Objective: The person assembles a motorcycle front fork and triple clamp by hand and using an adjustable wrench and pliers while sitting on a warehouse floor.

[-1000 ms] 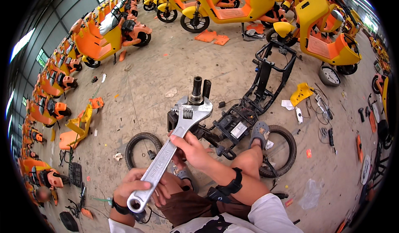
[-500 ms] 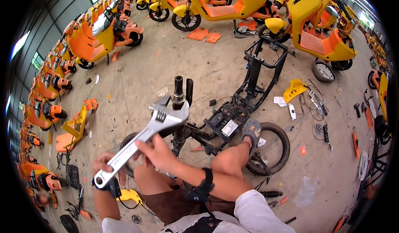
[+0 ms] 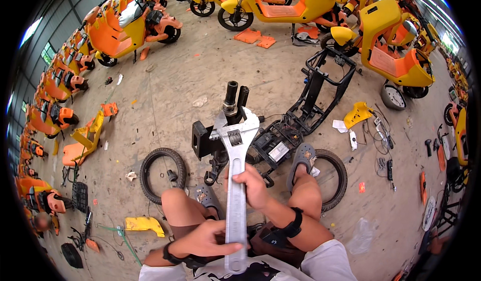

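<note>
A large silver adjustable wrench (image 3: 236, 213) runs nearly upright in the picture, its jaws pointing away from me. My right hand (image 3: 252, 186) grips the middle of the handle. Lower down, my left hand (image 3: 206, 240) is closed round the handle near its end. Just beyond the jaws rises a black steering tube with a metal nut (image 3: 230, 109) at its base. The jaws overlap the fitting just below that nut; whether they touch it I cannot tell. This tube belongs to a stripped black scooter frame (image 3: 302, 103), which lies on the floor between my feet.
Two tyred wheels, a left one (image 3: 145, 175) and a right one (image 3: 342, 180), lie beside my legs. A yellow panel (image 3: 145, 225), a green strap (image 3: 131, 251) and loose cables (image 3: 383, 130) are scattered around. Rows of yellow-orange scooters (image 3: 285, 10) stand behind and at the left.
The wrench has swung from a slant at the left to nearly upright, its jaws moving right toward the steering tube. Both hands moved right with it. The view has shifted slightly.
</note>
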Tool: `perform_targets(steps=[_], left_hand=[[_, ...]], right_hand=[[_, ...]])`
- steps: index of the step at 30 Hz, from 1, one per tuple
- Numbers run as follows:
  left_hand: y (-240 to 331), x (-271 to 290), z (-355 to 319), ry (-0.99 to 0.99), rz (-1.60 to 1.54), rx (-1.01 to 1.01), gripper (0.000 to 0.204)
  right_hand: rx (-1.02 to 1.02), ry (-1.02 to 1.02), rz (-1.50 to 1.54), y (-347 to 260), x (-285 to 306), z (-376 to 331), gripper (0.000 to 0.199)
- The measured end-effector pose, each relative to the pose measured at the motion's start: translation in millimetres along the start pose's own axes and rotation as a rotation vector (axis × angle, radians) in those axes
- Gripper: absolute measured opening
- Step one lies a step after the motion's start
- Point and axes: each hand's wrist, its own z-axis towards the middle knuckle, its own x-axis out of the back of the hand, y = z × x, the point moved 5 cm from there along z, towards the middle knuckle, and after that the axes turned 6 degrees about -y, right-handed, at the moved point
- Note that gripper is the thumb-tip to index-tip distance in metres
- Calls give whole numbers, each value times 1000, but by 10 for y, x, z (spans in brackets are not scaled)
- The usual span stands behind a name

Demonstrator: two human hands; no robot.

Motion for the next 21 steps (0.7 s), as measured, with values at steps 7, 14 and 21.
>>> perform_targets(steps=[7, 14, 21], left_hand=[[-143, -284, 425, 188, -7, -72, 33], [-155, -328, 572, 333, 75, -158, 35], [-189, -337, 619, 353, 16, -164, 26]], right_hand=[[-14, -45, 1, -136, 257, -19, 30], [-36, -107, 36, -188, 323, 60, 26], [-65, -153, 82, -167, 396, 124, 25]])
